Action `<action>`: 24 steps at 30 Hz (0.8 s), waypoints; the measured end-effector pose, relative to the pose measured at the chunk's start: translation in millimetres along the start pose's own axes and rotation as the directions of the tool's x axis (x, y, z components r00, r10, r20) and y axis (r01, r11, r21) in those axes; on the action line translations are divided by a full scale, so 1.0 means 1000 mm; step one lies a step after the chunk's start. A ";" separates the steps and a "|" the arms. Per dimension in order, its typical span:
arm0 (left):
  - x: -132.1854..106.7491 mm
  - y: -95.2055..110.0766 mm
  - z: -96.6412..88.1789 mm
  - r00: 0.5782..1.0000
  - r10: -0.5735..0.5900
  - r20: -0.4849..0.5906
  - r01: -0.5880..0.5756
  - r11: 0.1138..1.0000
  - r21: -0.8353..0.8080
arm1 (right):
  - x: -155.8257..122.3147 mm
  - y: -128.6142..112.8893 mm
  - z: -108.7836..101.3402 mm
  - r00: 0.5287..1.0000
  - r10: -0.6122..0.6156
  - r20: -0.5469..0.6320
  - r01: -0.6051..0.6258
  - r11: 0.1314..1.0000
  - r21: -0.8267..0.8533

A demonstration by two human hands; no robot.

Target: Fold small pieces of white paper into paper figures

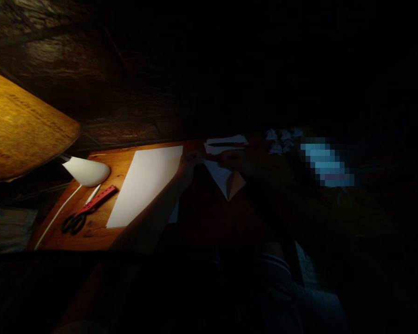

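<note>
A folded piece of white paper (pixel 222 178) hangs between my hands, its point turned down toward me and its right flap in shadow. My left hand (pixel 190 164) has its fingers closed at the paper's upper left corner. On the upper right edge, my right hand (pixel 233 160) grips the same paper; darkness hides most of its fingers. Left of my hands lies a stack of white sheets (pixel 149 181), partly covered by my left forearm. Just beyond my hands, a dark, narrow bladed tool (pixel 225 144) rests on smaller white papers (pixel 212 150).
Several small folded paper pieces (pixel 282 135) sit at the back right, near a pixelated bright rectangle (pixel 327 162). On the left are black-handled scissors (pixel 77 222) with a red part, a white pen (pixel 93 194), a white lamp base (pixel 90 171) and a yellow shade (pixel 24 130).
</note>
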State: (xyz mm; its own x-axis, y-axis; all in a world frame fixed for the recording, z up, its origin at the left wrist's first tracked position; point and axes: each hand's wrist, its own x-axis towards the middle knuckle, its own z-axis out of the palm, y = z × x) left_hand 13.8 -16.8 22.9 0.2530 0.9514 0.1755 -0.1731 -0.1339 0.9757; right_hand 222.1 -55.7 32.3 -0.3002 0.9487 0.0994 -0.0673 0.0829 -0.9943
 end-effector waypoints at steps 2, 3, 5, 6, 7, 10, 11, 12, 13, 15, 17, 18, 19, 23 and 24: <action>0.000 0.000 0.001 1.000 0.013 -0.008 -0.013 1.000 -0.005 | 0.000 0.001 -0.001 1.000 -0.001 -0.006 0.001 1.000 0.000; 0.000 0.000 0.001 1.000 0.023 -0.010 -0.023 1.000 -0.004 | 0.001 0.002 -0.001 1.000 -0.004 -0.002 0.004 1.000 -0.004; 0.000 -0.001 0.001 0.999 0.036 -0.005 -0.036 0.999 -0.003 | 0.002 0.003 -0.003 1.000 -0.007 0.005 0.007 1.000 -0.016; 0.000 -0.001 0.001 0.999 0.037 0.000 -0.037 0.999 -0.005 | 0.003 0.004 -0.004 1.000 -0.004 0.008 0.004 1.000 -0.021; 0.000 -0.001 0.001 0.999 0.037 0.003 -0.037 0.999 -0.010 | 0.004 0.004 -0.004 1.000 -0.001 0.010 0.002 1.000 -0.023; 0.000 -0.002 0.001 0.999 0.033 0.010 -0.033 0.999 -0.023 | 0.004 0.002 -0.005 1.000 0.003 0.018 -0.003 1.000 -0.015; -0.001 -0.003 0.000 0.999 0.035 0.008 -0.035 0.999 -0.020 | 0.004 0.001 -0.005 1.000 0.001 0.018 -0.001 1.000 -0.012; -0.001 -0.003 0.000 0.999 0.039 0.005 -0.039 0.999 -0.016 | 0.004 0.000 -0.005 1.000 -0.001 0.021 0.001 1.000 -0.014; 0.000 -0.003 0.000 0.999 0.044 0.000 -0.044 0.999 -0.010 | 0.003 0.000 -0.004 1.000 -0.002 0.027 0.003 1.000 -0.020; 0.000 -0.003 -0.001 0.999 0.049 -0.013 -0.049 0.999 -0.001 | 0.002 -0.001 -0.003 0.999 -0.006 0.033 0.007 1.000 -0.025; 0.001 -0.002 -0.001 0.999 0.034 -0.027 -0.034 0.999 0.004 | 0.002 0.000 0.000 1.000 -0.010 0.023 0.011 1.000 -0.017; 0.001 -0.002 -0.002 0.999 0.022 -0.035 -0.022 1.000 0.002 | 0.002 0.000 0.001 1.000 -0.012 0.012 0.012 1.000 -0.011; 0.001 -0.002 -0.002 0.999 0.012 -0.043 -0.012 1.000 -0.003 | 0.002 0.001 0.002 1.000 -0.016 0.000 0.016 1.000 -0.007; 0.003 -0.005 -0.005 0.994 0.027 -0.110 -0.032 0.999 -0.043 | 0.002 0.001 0.003 1.000 -0.015 -0.014 0.014 1.000 -0.012; 0.004 -0.006 -0.006 0.990 0.036 -0.136 -0.044 0.997 -0.056 | 0.003 0.001 0.002 1.000 -0.005 -0.017 0.004 1.000 -0.010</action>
State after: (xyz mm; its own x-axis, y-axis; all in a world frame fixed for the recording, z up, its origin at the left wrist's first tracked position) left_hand 10.0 -10.6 16.4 0.1151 0.9748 0.1911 -0.2375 -0.1599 0.9582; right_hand 219.3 -53.7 31.5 -0.2836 0.9534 0.1033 -0.0588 0.0902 -0.9942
